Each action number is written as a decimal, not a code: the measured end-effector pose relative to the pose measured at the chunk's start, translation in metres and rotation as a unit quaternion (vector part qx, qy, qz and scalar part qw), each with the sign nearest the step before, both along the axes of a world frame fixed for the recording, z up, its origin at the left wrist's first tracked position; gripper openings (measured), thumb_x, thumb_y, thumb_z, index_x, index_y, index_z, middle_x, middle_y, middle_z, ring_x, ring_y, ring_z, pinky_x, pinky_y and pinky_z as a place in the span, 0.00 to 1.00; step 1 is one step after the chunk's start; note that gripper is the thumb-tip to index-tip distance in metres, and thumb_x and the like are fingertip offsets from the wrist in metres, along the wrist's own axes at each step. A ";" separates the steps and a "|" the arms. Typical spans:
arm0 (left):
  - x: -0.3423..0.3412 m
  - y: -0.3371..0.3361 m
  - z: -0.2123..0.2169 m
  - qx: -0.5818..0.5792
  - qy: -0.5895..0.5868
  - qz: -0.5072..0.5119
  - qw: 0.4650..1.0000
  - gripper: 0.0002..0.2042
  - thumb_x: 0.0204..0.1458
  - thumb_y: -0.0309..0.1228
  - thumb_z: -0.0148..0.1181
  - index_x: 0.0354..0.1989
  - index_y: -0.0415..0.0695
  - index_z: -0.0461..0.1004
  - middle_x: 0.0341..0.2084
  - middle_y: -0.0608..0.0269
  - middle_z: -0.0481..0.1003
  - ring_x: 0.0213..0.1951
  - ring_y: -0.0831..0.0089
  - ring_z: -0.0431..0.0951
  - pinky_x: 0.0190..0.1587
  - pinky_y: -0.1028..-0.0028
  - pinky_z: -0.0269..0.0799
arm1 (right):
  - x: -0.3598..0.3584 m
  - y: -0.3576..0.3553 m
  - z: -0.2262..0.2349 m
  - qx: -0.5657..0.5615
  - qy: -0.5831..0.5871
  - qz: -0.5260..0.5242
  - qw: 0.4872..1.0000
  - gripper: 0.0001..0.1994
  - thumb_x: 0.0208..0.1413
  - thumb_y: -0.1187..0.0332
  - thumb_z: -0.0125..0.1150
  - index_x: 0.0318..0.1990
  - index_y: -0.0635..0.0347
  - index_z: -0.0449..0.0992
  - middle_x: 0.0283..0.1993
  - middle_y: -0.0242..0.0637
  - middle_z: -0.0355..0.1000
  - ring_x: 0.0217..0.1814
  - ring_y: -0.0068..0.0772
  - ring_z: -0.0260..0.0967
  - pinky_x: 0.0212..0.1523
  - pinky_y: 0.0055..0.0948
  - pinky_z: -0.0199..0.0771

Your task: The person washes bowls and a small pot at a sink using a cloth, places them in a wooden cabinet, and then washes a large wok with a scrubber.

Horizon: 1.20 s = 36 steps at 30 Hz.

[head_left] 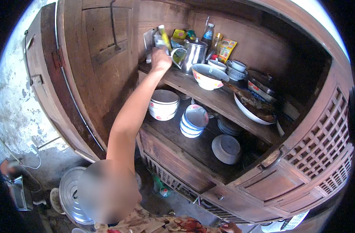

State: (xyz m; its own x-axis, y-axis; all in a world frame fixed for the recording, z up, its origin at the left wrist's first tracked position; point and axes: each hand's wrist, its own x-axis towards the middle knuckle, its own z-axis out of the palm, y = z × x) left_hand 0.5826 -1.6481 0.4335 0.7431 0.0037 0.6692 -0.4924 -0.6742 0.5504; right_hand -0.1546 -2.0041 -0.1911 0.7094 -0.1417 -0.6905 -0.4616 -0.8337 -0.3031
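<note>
My left arm stretches up to the upper shelf of a wooden cupboard. My left hand (pixel 160 59) is closed there, and a slim yellow item with a white tip (pixel 164 38) stands up out of it, blurred. Right beside this hand is a shiny metal teapot (pixel 195 52) with a lid and curved handle. Whether my fingers touch that handle, I cannot tell. Near the teapot stands a large white bowl (pixel 207 77) with a red pattern. Only a small part of my right hand (pixel 230 228) shows at the lower edge, its fingers mostly hidden.
Bottles (pixel 209 33), a yellow packet (pixel 227 49), cups (pixel 236 70) and a plate of dark food (pixel 255 106) share the upper shelf. Below are stacked bowls (pixel 164 105) and an upturned bowl (pixel 226 149). An open door (pixel 99 58) flanks my arm; a metal lid (pixel 70 194) lies low left.
</note>
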 end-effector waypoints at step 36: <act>-0.566 0.162 -0.247 -0.078 0.065 0.111 0.989 0.05 0.52 0.25 0.54 0.29 0.37 0.67 0.24 0.47 0.71 0.29 0.51 0.74 0.32 0.62 0.69 | 0.099 0.146 0.138 0.285 -0.219 0.204 0.910 0.11 0.57 0.67 0.58 0.41 0.66 0.74 0.34 0.40 0.77 0.35 0.27 0.75 0.40 0.26 0.74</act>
